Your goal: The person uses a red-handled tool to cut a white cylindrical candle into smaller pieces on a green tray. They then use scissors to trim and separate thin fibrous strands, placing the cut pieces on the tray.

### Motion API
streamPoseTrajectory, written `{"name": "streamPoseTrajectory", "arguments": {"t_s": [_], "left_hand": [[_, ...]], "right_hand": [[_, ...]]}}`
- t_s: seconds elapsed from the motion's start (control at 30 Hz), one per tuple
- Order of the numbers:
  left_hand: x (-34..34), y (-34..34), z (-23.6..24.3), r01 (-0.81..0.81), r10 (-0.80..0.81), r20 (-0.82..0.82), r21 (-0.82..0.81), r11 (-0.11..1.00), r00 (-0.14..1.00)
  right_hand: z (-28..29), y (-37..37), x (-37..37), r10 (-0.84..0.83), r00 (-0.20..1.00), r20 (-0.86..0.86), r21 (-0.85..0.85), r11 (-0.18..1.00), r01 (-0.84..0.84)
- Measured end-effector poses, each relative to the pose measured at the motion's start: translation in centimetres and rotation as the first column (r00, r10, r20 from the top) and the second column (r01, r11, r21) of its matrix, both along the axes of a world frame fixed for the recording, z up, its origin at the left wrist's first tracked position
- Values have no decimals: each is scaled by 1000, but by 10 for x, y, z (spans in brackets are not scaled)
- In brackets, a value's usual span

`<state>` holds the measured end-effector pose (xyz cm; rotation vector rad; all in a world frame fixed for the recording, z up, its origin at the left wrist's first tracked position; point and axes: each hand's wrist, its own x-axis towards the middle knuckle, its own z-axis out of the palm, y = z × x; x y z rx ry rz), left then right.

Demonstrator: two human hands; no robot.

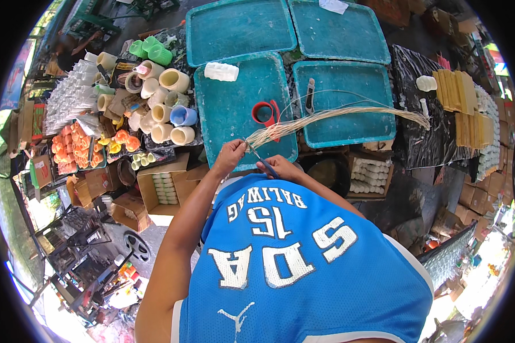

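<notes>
My left hand (230,154) pinches the near end of a long bundle of thin cream strands (332,116), which stretches right across the green trays. My right hand (283,168) is closed around the handles of dark-handled scissors (265,164). Their blades point up and left, close to the left fingertips and the strand ends. Whether the blades touch a strand is too small to tell. Just beyond the bundle's near end stands a round red cup (263,113) with a dark inside. A grey utility knife (310,96) lies farther right, beside the strands.
Green trays (240,31) cover the middle table, with a white ribbed piece (221,71) on one. Cream cups (174,80) and orange pieces (77,146) crowd the left. Yellowish slabs (455,91) are stacked right. Open cartons (166,188) of white pieces stand below the table edge.
</notes>
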<state>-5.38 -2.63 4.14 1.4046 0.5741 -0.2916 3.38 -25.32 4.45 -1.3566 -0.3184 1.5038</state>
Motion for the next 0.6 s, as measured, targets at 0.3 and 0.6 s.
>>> {"name": "streamPoseTrajectory", "arguments": {"t_s": [0.3,0.6], "left_hand": [[-6,6,-5,85,-84,-10,65,994,996],[-1,7,7,118,-120,1,138,983,993]], "right_hand": [[2,6,7,44,999,-15,-14,999,-44],[-8,2,5,48,999,5,-22,999,-48]]}}
